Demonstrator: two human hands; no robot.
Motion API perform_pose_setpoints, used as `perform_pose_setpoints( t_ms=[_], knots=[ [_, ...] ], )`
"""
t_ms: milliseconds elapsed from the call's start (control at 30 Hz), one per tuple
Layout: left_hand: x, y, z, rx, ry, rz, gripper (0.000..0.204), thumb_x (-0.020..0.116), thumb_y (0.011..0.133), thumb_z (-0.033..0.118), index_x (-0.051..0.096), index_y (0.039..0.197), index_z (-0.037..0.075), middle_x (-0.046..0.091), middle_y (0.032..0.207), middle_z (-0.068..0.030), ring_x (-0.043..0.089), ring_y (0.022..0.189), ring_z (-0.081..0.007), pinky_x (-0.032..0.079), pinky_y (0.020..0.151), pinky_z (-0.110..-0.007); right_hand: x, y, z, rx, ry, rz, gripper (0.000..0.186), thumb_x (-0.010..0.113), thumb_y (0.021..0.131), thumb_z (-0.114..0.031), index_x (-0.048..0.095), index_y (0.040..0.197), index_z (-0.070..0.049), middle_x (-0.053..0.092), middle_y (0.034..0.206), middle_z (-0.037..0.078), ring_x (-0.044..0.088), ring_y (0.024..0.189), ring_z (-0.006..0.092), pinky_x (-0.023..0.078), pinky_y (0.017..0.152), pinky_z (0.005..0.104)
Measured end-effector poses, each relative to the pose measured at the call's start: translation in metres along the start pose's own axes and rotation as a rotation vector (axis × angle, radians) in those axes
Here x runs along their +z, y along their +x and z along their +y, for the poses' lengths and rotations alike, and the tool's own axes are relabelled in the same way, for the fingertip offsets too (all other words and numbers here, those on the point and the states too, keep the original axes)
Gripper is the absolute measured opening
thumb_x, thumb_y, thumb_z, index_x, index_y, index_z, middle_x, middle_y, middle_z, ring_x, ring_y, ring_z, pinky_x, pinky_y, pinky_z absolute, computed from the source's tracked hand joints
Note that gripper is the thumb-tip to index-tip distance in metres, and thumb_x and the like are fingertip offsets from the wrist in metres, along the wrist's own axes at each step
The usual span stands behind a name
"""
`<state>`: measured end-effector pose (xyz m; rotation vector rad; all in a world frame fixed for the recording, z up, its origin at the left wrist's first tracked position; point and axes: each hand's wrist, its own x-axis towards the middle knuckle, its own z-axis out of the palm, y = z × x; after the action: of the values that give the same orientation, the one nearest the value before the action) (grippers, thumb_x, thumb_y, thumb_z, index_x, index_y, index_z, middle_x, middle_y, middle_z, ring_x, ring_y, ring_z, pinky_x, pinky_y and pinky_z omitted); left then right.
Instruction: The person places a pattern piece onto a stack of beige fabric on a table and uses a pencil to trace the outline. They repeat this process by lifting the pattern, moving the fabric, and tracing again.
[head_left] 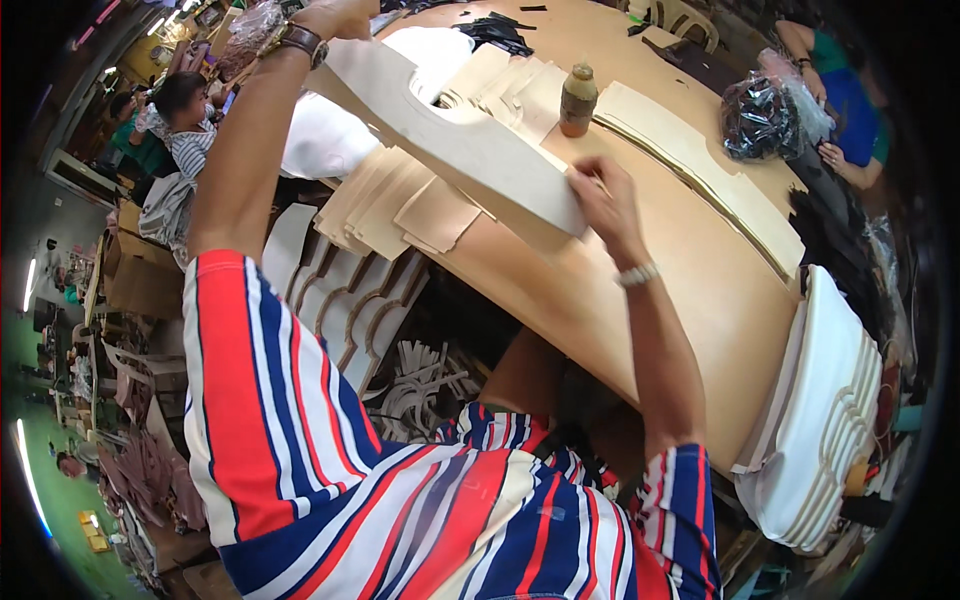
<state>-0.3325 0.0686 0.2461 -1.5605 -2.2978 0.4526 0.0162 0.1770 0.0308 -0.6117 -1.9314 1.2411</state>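
A long pale grey cut panel [450, 130] with a curved notch is stretched at a slant above the work table [700, 340]. My left hand [335, 18] grips its far upper end, its fingers partly cut off at the frame's edge. My right hand [605, 200] has closed fingers on its lower right end. Beneath and beside the panel lie stacked tan pieces [365, 200] and white padded shapes [325, 140]. A jar [577, 100] with amber contents stands upright beyond my right hand.
A long tan strip stack [700, 175] lies along the table. Notched white pieces [340, 300] are below at left, more [810, 410] at right. A co-worker [840, 110] is by a dark plastic bag [755, 120]; another person [185, 130] sits at upper left.
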Motion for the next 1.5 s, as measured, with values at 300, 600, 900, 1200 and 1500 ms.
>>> perform_pose_setpoints(
  t_ms=[300,600,900,1200,1500],
  knots=[
    [0.072,-0.025,0.151,0.077,-0.156,0.43,0.039,0.067,0.077,0.022,0.06,0.113,0.012,0.056,0.117,-0.008,0.049,0.114,-0.0232,0.04,0.094,-0.04,0.0,-0.019,0.043,0.139,0.011,0.173,0.024,0.047,0.094,-0.018,0.057,0.101,0.002,0.065,0.087,0.016,0.065,0.081,0.0207,0.051,0.071,0.031],
    [0.08,0.045,0.362,0.562,-0.557,0.652,0.041,0.053,0.076,0.005,0.049,0.117,0.0,0.052,0.117,-0.0173,0.048,0.115,-0.0312,0.041,0.094,-0.042,-0.114,-0.082,0.059,0.262,-0.072,0.51,0.026,0.055,0.09,-0.016,0.056,0.105,0.005,0.064,0.089,0.012,0.063,0.08,0.0173,0.051,0.067,0.0271],
    [0.097,0.092,0.444,0.384,-0.639,0.435,0.052,0.051,0.077,0.004,0.041,0.128,0.001,0.053,0.114,-0.0159,0.049,0.111,-0.0286,0.04,0.091,-0.046,-0.131,-0.068,0.069,0.374,0.052,0.637,0.026,0.056,0.09,-0.016,0.055,0.108,0.003,0.062,0.085,0.007,0.057,0.068,0.0082,0.047,0.053,0.0198],
    [0.085,0.02,0.441,0.613,-0.396,0.519,0.011,0.051,0.075,0.003,0.055,0.086,0.002,0.058,0.074,-0.0075,0.06,0.075,-0.0235,0.045,0.074,-0.036,-0.126,-0.07,0.061,-0.049,-0.757,0.665,0.034,0.062,0.08,-0.01,0.054,0.111,-0.001,0.061,0.103,0.015,0.057,0.094,0.0323,0.044,0.084,0.0428],
    [0.077,-0.143,0.383,0.822,-0.571,0.437,0.025,0.052,0.075,0.004,0.057,0.099,-0.002,0.061,0.095,-0.0118,0.061,0.089,-0.0237,0.049,0.077,-0.034,-0.137,-0.112,0.05,0.106,-0.989,0.529,0.043,0.054,0.088,-0.035,0.052,0.121,-0.007,0.06,0.114,0.015,0.046,0.118,0.0399,0.028,0.096,0.0624]
  ],
)
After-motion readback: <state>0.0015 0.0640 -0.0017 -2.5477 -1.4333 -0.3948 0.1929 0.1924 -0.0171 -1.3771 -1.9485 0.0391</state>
